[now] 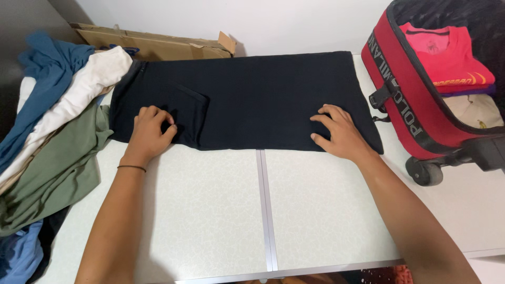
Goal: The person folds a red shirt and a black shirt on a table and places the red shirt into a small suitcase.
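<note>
A black garment (252, 94) lies folded into a wide strip across the pale table (210, 210). My left hand (150, 134) rests on its left end, fingers curled and pinching the fabric near a folded sleeve. My right hand (339, 134) presses flat on the garment's lower right part, fingers spread. Both forearms reach in from the near edge.
A pile of clothes (52, 121) in blue, white and green lies at the left. An open red suitcase (421, 100) with a folded red shirt (447, 52) inside stands at the right. Flattened cardboard (152, 44) leans by the wall behind.
</note>
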